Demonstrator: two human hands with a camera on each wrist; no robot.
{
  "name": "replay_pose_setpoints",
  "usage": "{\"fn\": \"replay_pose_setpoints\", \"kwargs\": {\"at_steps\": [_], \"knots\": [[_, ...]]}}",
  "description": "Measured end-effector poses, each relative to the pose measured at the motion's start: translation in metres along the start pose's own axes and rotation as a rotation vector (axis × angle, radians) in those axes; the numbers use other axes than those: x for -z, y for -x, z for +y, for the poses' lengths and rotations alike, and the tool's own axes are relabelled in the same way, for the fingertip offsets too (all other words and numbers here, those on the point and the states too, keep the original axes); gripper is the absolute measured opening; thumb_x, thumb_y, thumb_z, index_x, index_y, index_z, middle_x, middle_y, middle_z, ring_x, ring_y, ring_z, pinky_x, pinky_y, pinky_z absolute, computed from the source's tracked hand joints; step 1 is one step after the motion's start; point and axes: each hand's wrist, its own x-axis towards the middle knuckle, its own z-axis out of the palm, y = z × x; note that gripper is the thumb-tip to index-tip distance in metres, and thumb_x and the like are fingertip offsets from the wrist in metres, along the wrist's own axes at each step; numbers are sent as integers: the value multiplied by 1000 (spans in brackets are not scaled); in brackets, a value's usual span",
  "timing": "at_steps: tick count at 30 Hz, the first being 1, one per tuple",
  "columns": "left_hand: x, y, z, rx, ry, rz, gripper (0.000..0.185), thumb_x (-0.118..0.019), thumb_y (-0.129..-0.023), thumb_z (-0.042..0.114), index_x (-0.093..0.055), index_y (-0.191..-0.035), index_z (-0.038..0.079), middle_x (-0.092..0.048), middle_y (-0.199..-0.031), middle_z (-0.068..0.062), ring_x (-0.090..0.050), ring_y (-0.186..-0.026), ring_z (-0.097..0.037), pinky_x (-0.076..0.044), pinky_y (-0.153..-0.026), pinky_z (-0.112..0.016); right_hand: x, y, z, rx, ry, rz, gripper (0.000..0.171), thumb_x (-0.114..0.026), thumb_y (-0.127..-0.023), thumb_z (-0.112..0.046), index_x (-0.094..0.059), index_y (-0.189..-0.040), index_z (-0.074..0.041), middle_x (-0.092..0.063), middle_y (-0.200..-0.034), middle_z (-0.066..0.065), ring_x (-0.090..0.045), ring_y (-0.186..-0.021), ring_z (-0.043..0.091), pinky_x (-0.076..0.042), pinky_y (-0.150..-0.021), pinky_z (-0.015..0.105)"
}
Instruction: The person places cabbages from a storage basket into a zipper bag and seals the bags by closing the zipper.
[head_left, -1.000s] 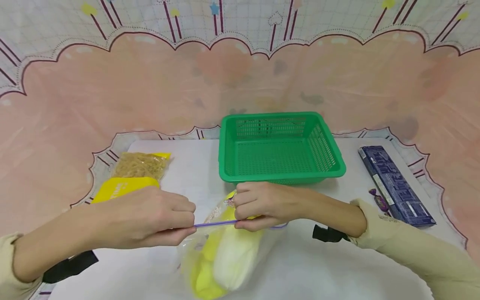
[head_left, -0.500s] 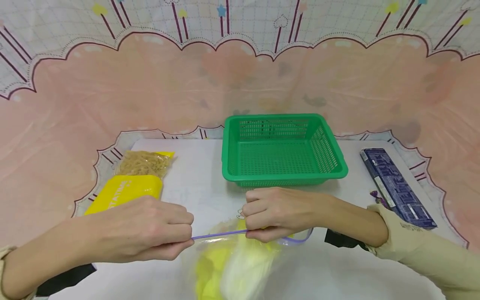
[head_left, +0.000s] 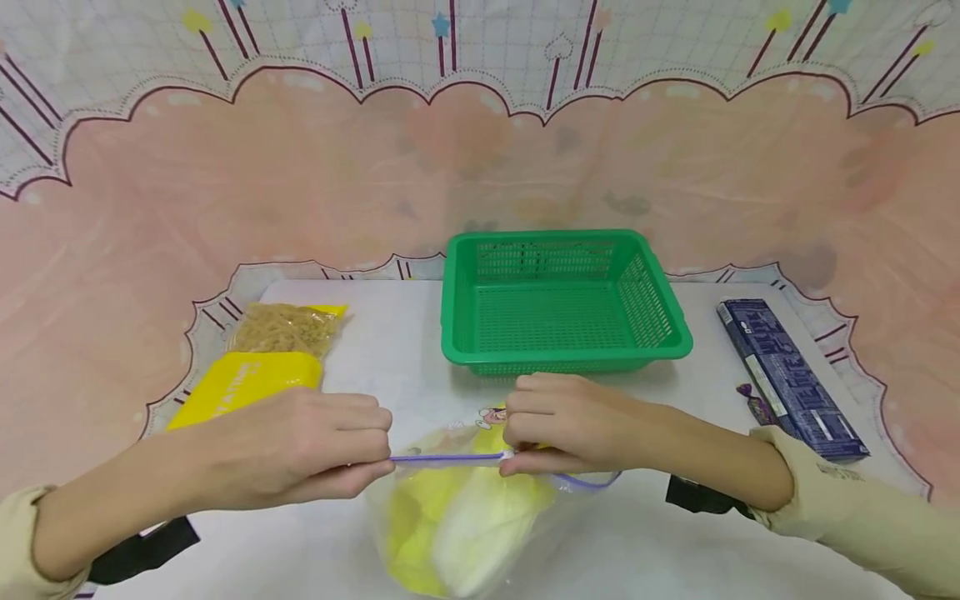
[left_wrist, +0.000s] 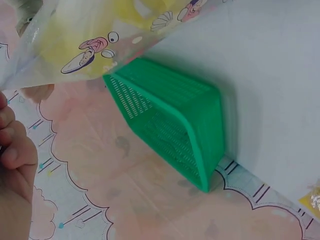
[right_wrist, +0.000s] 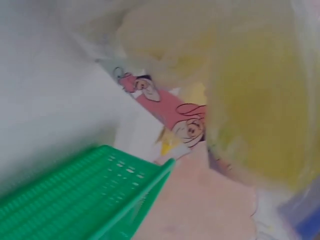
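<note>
A clear zip bag (head_left: 457,517) with cartoon print, holding yellow and white contents, lies on the tabletop (head_left: 390,350) before the green basket (head_left: 562,300) — left hand (head_left: 300,446) and right hand (head_left: 558,421) both pinch its purple zip strip (head_left: 446,457), knuckles up.

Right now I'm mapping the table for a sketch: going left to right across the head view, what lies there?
Yellow pasta packet → left hand → zip bag → right hand → purple wrapped candy → dark blue box. The green basket sits farther back, above the bag and right hand, so it is left unplaced.
</note>
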Motion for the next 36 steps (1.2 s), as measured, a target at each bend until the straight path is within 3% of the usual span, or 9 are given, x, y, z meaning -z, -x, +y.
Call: {"fn": "replay_pose_setpoints", "kwargs": {"at_steps": [5, 12, 21, 32, 36], "knots": [[-1, -1, -4, -4, -2, 12, 24, -47, -102, 23, -54, -79, 22, -37, -69, 11, -33, -67, 3, -22, -56, -2, 0, 19, 3, -4, -60, 66, 9, -62, -96, -22, -63, -90, -15, -60, -89, -6, -52, -83, 8, -44, -74, 17], [2, -1, -4, 68, 25, -42, 24, -47, -102, 26, -52, -79, 24, -36, -69, 12, -31, -68, 5, -20, -57, -2, 5, 31, 8, -63, -88, 28, 7, -64, -94, -23, -68, -98, -19, -65, -109, 0, -57, -103, 13, -51, -90, 22], [2, -3, -3, 107, 31, -76, 24, -47, -102, 26, -51, -78, 24, -36, -68, 13, -32, -68, 5, -22, -58, -2, 1, 28, 11, -31, -69, 98, 9, -68, -92, -22, -65, -95, -14, -65, -101, -1, -59, -95, 11, -51, -85, 19], [2, -2, -1, 120, 12, -83, 23, -48, -101, 28, -52, -78, 26, -35, -68, 14, -32, -68, 7, -22, -58, -1, -1, 24, 7, -112, -164, 55, 10, -53, -100, -17, -59, -95, -10, -62, -94, -3, -54, -91, 9, -45, -82, 12], [1, -3, -1, 118, 11, -76, 24, -49, -101, 26, -51, -77, 26, -35, -68, 14, -32, -67, 7, -22, -58, -1, 1, 22, 8, -131, -179, 7, 4, -59, -95, -8, -57, -94, -12, -59, -96, -3, -51, -92, 7, -45, -81, 10]]}}
